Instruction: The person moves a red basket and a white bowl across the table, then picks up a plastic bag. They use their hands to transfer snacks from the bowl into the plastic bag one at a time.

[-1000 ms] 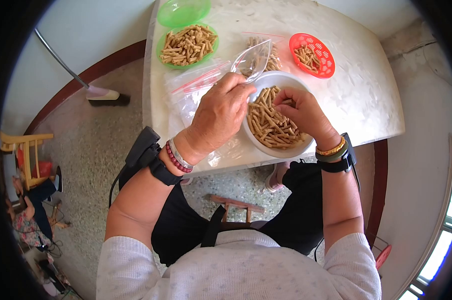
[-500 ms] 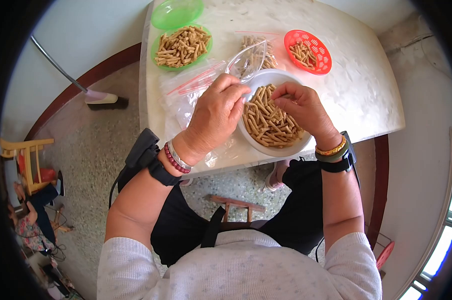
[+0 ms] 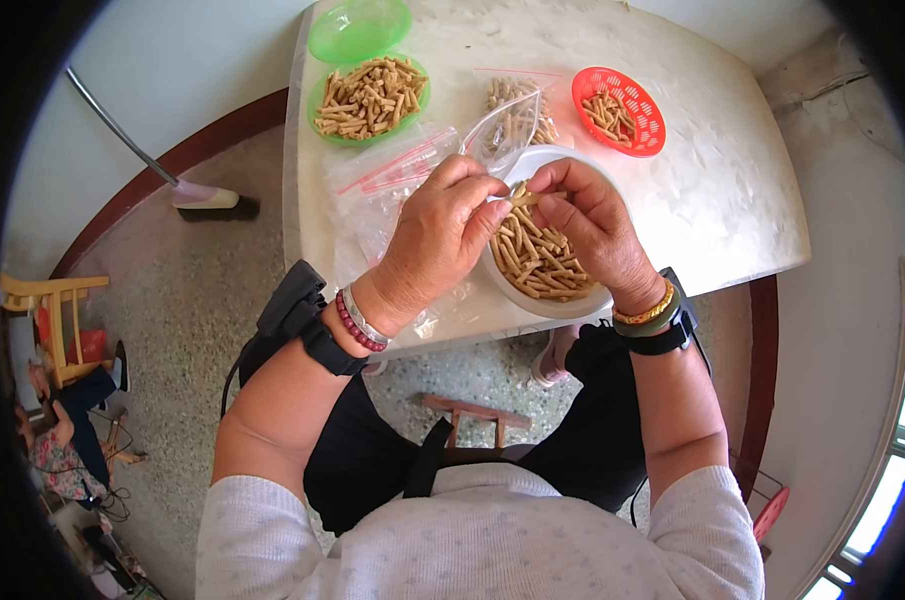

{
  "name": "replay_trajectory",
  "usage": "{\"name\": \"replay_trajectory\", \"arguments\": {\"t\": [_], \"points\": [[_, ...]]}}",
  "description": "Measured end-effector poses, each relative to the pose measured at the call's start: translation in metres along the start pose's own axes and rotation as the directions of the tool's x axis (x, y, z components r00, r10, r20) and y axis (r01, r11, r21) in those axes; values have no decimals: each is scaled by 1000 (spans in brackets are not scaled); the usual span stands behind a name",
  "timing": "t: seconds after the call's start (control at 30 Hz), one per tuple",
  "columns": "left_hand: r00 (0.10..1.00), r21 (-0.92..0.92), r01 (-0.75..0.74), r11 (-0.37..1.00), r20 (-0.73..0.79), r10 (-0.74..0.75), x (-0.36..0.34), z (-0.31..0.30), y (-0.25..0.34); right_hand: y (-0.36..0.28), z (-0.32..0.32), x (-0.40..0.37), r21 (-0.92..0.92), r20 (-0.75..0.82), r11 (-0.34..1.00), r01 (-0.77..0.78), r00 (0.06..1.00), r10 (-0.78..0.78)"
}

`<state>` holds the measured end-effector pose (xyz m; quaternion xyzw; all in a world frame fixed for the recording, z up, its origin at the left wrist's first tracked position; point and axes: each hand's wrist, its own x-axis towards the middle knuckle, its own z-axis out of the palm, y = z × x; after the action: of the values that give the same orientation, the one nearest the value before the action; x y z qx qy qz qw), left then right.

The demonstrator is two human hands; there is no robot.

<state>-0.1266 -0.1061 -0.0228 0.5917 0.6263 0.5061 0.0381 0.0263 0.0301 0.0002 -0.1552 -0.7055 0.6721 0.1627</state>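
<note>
My left hand (image 3: 442, 225) is over the left rim of the white bowl (image 3: 612, 168), its fingers pinched on the edge of a clear plastic bag (image 3: 502, 130). My right hand (image 3: 594, 222) hovers above the bowl, thumb and finger closed on a small tan stick (image 3: 525, 197) near the bag's edge. Many short tan sticks (image 3: 542, 262) fill the bowl. Behind the bowl lies another clear bag with sticks (image 3: 542, 112). The fingertips partly hide the held stick.
A green plate of sticks (image 3: 369, 98) and a green lid (image 3: 360, 28) lie at the back left; a red basket (image 3: 642, 110) with sticks stands at the right. Flat zip bags (image 3: 397, 165) lie left. A broom (image 3: 207, 200) and a seated person (image 3: 67, 455) are further left.
My right hand has moved left and now nearly meets my left hand, with a stick between its fingers. The view has shifted slightly.
</note>
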Motion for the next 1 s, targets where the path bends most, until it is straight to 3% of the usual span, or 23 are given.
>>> {"name": "replay_trajectory", "arguments": {"t": [0.07, 0.2, 0.27, 0.4, 0.47, 0.7, 0.77, 0.87, 1.0], "points": [[999, -87, 52, 995, 14, -51, 0, -1, 1, 2, 2, 0, -21, 58, 1000, 13, 998, -11], [998, -87, 51, 995, 28, -48, -1, -1, -2, 5, 11, 1, 57, 74, 998, 26, 997, -30], [1000, -56, -14, 998, -16, 13, 0, -1, -4, 6, 12, 1, 43, 46, 997, 64, 997, -66], [998, -80, 22, 997, -51, -26, 1, -2, -4, 0, 3, 0, 130, -7, 992, 8, 1000, -8], [996, -96, 26, 995, -78, -34, 1, -1, -3, 4, 0, 0, 53, -20, 998, 44, 999, -43], [998, -56, 16, 998, -61, -19, 1, -2, -3, 5, -1, -1, 10, -17, 1000, 16, 1000, -16], [997, -95, 45, 995, -55, -50, 1, -2, -1, 6, -1, -2, 111, -56, 994, -20, 998, 26], [997, -94, 45, 995, -57, -51, 1, -2, -1, 8, 1, 0, 51, -80, 996, 73, 994, -69], [996, -109, 46, 993, -73, -54, 2, -2, -1, 6, 3, 0, 104, -97, 993, 46, 995, -36]]}}
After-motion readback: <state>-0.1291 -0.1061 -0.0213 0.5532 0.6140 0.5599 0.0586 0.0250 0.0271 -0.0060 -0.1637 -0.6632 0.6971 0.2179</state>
